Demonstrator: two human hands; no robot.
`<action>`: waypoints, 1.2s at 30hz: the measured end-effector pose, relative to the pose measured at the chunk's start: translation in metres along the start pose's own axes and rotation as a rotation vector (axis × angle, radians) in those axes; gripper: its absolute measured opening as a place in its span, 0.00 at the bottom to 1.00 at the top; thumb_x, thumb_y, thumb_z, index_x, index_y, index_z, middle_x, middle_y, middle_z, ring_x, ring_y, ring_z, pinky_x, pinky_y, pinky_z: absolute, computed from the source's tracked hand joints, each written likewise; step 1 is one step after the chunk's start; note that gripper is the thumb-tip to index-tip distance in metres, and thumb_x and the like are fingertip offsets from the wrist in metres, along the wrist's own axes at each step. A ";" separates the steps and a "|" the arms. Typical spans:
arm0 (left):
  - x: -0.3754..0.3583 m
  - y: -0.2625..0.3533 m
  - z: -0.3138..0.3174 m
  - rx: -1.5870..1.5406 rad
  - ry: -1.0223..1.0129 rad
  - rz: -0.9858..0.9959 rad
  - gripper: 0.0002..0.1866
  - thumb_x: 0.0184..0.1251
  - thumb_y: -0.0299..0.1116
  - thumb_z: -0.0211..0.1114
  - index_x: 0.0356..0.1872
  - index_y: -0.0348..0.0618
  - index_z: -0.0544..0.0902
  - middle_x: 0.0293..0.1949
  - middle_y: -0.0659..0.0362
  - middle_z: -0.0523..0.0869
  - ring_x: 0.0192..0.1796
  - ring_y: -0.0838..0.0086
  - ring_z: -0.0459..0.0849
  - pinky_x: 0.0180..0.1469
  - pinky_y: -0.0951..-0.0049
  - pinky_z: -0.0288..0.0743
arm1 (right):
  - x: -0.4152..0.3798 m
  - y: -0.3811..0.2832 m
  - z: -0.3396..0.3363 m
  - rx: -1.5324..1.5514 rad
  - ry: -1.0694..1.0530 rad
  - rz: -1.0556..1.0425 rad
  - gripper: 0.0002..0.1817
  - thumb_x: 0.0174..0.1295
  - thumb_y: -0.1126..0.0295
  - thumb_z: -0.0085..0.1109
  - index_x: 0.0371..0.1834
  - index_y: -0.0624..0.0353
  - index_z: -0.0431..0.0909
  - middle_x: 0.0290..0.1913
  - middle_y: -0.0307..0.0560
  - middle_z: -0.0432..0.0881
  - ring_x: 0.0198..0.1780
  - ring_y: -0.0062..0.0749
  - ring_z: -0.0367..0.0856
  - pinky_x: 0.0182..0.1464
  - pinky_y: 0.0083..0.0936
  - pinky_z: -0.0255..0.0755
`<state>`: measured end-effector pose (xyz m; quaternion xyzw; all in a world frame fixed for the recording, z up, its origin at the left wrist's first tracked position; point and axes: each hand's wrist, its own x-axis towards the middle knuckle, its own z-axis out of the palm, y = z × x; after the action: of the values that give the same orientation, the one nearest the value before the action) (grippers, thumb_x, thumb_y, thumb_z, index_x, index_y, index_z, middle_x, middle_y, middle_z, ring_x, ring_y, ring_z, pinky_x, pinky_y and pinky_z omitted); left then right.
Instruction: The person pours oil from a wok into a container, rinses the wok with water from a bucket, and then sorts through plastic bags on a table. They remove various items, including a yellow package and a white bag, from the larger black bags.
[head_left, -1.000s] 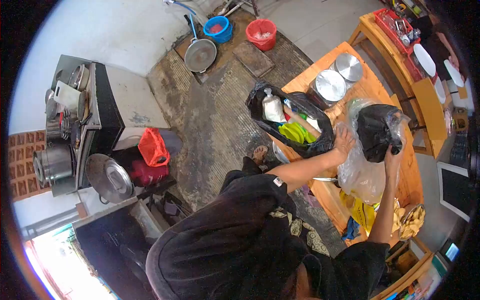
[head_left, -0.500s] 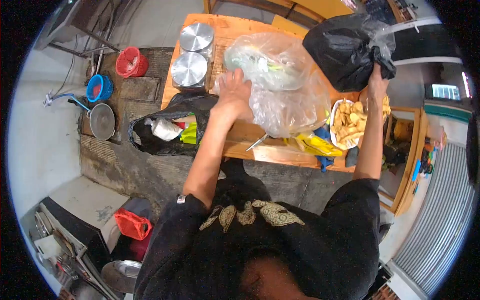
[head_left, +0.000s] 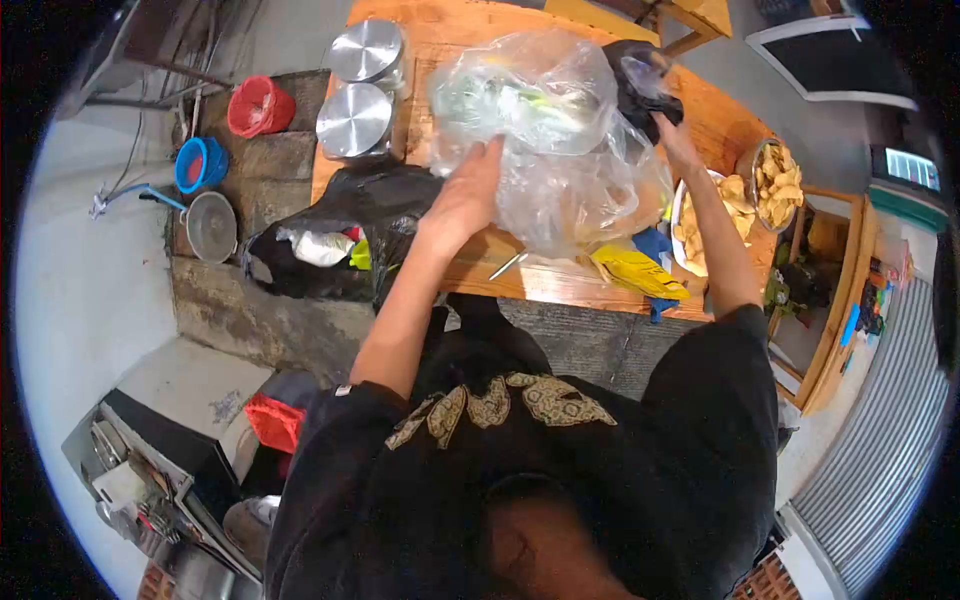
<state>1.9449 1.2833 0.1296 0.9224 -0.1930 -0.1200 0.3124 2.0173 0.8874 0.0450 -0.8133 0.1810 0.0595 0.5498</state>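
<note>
My right hand (head_left: 676,143) is closed on a black plastic bag (head_left: 638,85), which lies at the far right side of the wooden table, partly behind a clear plastic bag (head_left: 560,185). Something pale green shows inside the clear bag. At its left edge rests my left hand (head_left: 468,190), fingers stretched out and touching the plastic. Below and left of that hand, another black bag (head_left: 385,200) hangs over the table edge, its mouth showing a white bundle (head_left: 322,248) and a yellow-green item (head_left: 360,254).
Two jars with silver lids (head_left: 355,118) stand at the table's left. On the right are a white container of chips (head_left: 685,235) and a bowl of chips (head_left: 778,185). A yellow packet (head_left: 635,272) and a knife-like metal object (head_left: 508,265) lie along the wooden table's (head_left: 560,290) front edge.
My right hand has moved left and inward with the black bag, from above the chips to behind the clear bag. My left hand stays by the clear bag. The view has shifted slightly.
</note>
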 end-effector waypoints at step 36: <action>-0.039 -0.014 -0.064 0.105 -0.154 0.061 0.13 0.55 0.27 0.53 0.40 0.34 0.78 0.42 0.43 0.80 0.50 0.50 0.78 0.57 0.55 0.65 | -0.183 -0.064 0.226 -0.829 0.076 0.036 0.45 0.43 0.81 0.55 0.69 0.51 0.48 0.45 0.62 0.78 0.43 0.53 0.78 0.38 0.40 0.72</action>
<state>1.9355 1.3446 0.1743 0.9191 -0.2507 -0.1707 0.2516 1.8938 1.1571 0.0677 -0.9642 0.1760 0.1068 0.1673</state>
